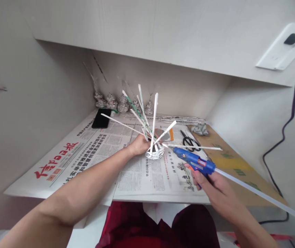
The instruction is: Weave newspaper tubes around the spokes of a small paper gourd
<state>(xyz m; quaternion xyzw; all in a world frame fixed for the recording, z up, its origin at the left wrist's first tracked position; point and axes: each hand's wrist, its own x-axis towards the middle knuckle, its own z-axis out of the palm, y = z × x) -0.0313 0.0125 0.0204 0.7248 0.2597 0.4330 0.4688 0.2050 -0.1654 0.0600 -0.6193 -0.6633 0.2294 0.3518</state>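
Observation:
My left hand [140, 144] is closed on the side of a small woven paper basket [155, 153], whose rolled-newspaper sticks [154, 119] fan upward and outward. Part of the basket and my left fingertips are hidden behind the sticks. In my right hand [209, 182] is a blue glue gun [193, 160], gripped by its handle with fingers near the orange trigger. Its nozzle points left and meets or nearly meets the basket's rim at the base of the sticks. A long translucent glue stick [250, 189] runs out of the gun's back end.
Newspaper sheets [90, 151] cover the table. Black scissors [190, 143], crumpled paper [199, 129] and a bundle of paper sticks [168, 119] lie beyond the basket. A black phone [101, 118] rests at back left, before several woven paper gourds [123, 104]. A cable [283, 127] hangs at right.

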